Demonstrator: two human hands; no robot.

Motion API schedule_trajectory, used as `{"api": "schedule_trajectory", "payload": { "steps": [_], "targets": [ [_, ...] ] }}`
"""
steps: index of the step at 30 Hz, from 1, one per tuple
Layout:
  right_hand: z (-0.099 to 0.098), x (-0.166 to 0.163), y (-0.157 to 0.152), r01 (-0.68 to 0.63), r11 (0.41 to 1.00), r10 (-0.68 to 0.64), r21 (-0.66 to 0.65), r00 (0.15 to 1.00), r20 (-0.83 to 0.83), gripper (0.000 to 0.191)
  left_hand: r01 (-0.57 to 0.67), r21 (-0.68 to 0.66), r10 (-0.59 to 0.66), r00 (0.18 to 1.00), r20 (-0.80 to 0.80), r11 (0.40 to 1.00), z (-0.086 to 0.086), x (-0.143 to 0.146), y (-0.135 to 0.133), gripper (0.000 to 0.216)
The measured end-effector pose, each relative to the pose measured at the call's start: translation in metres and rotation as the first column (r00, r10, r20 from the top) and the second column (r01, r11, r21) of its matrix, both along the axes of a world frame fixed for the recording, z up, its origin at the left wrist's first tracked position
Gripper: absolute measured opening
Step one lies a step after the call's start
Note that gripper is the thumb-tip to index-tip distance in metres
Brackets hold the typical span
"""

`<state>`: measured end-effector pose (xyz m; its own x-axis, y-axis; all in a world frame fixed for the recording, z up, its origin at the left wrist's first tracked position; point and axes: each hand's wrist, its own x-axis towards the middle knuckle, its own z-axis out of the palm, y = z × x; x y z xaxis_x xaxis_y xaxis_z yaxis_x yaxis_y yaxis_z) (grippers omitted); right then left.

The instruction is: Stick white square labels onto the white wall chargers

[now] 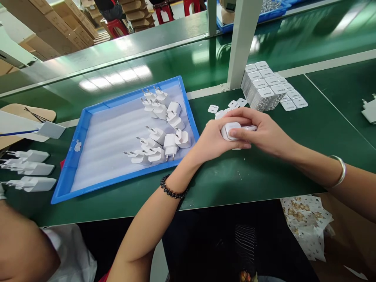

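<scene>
A white plug charger (231,131) is held above the green bench, its flat end face towards me. My left hand (213,137) wraps around it from the left, fingers closed. From the right, my right hand (264,131) closes on the same charger, the thumb pressing against its end face. A small white piece (250,128) shows between the hands; I cannot tell whether it belongs to the charger. Loose white square labels (213,109) lie just behind the hands, partly covered by them.
Left of my hands, a blue tray (78,143) bears several white chargers (171,145). Stacked printed labels (266,88) stand by a white post (242,43). More chargers (33,168) lie at far left, near a co-worker's arm (23,239). Another charger (370,111) sits at the right edge.
</scene>
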<state>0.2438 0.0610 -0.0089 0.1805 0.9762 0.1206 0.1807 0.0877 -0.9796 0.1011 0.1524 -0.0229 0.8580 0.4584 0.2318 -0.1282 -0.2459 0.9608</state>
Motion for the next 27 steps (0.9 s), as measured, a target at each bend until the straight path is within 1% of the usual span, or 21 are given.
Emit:
{"api": "schedule_trajectory", "payload": {
  "steps": [2,4,6,8,10,11,13,15,17,18,19,20,21,22,23,24,25,26,27],
  "targets": [
    [-0.003,-0.003,0.001,0.026,1.000,-0.026,0.001,1.000,0.008,0.023,-0.058,0.153,0.060,0.998,-0.011,0.987,-0.003,0.002,-0.003,0.037],
    [-0.005,-0.005,0.002,0.052,0.999,-0.052,-0.009,0.999,-0.011,0.032,-0.104,0.273,0.113,0.993,-0.016,0.956,-0.004,0.004,-0.006,0.030],
    [-0.006,-0.006,0.002,0.083,0.996,-0.084,-0.016,0.995,-0.054,0.039,-0.105,0.351,0.112,0.994,0.000,0.930,-0.005,0.004,-0.008,0.023],
    [-0.007,-0.006,0.002,0.096,0.995,-0.099,-0.026,0.988,-0.118,0.042,-0.083,0.400,0.079,0.996,0.027,0.913,-0.005,0.004,-0.010,0.018],
    [-0.008,-0.004,0.001,0.085,0.995,-0.093,-0.052,0.978,-0.184,0.045,-0.100,0.387,0.086,0.995,0.052,0.917,-0.005,0.003,-0.012,0.021],
    [-0.008,-0.002,0.000,0.075,0.995,-0.087,-0.067,0.974,-0.207,0.046,-0.116,0.349,0.101,0.993,0.062,0.930,-0.005,0.003,-0.014,0.024],
    [-0.008,0.002,0.000,0.072,0.993,-0.093,-0.096,0.966,-0.242,0.046,-0.142,0.228,0.128,0.989,0.074,0.963,-0.005,0.003,-0.014,0.034],
    [-0.006,0.006,0.001,0.081,0.993,-0.100,-0.083,0.962,-0.254,0.046,-0.173,0.120,0.164,0.983,0.078,0.978,-0.001,0.000,-0.010,0.041],
    [-0.004,0.010,0.002,0.106,0.994,-0.108,-0.023,0.970,-0.218,0.044,-0.257,0.085,0.249,0.964,0.096,0.963,0.009,-0.008,0.002,0.044],
    [-0.004,0.011,0.002,0.119,0.993,-0.115,0.007,0.975,-0.190,0.042,-0.332,0.096,0.321,0.940,0.117,0.938,0.017,-0.015,0.010,0.044],
    [-0.004,0.012,0.002,0.134,0.990,-0.128,0.029,0.978,-0.164,0.040,-0.423,0.124,0.406,0.903,0.142,0.897,0.025,-0.024,0.020,0.045],
    [-0.004,0.013,0.003,0.151,0.988,-0.145,0.035,0.978,-0.148,0.039,-0.522,0.166,0.498,0.851,0.166,0.837,0.034,-0.035,0.030,0.045],
    [-0.005,0.014,0.003,0.165,0.986,-0.159,0.028,0.977,-0.142,0.038,-0.616,0.228,0.591,0.788,0.174,0.754,0.043,-0.048,0.040,0.045],
    [-0.007,0.014,0.004,0.168,0.986,-0.164,0.018,0.976,-0.143,0.037,-0.688,0.319,0.681,0.716,0.154,0.651,0.051,-0.061,0.049,0.043],
    [-0.008,0.014,0.006,0.170,0.985,-0.166,0.013,0.975,-0.147,0.037,-0.714,0.446,0.766,0.636,0.092,0.540,0.058,-0.074,0.057,0.040],
    [-0.009,0.014,0.007,0.166,0.986,-0.162,0.011,0.976,-0.148,0.037,-0.678,0.596,0.848,0.529,-0.010,0.430,0.064,-0.086,0.064,0.039],
    [-0.008,0.013,0.009,0.159,0.987,-0.156,0.013,0.977,-0.146,0.037,-0.591,0.726,0.912,0.391,-0.122,0.351,0.068,-0.097,0.069,0.040],
    [-0.005,0.012,0.010,0.144,0.989,-0.140,0.018,0.981,-0.134,0.036,-0.489,0.808,0.939,0.260,-0.224,0.328,0.069,-0.105,0.073,0.042],
    [0.000,0.010,0.009,0.119,0.992,-0.115,0.030,0.987,-0.112,0.034,-0.417,0.844,0.941,0.161,-0.297,0.337,0.070,-0.111,0.076,0.043]
  ]
}}
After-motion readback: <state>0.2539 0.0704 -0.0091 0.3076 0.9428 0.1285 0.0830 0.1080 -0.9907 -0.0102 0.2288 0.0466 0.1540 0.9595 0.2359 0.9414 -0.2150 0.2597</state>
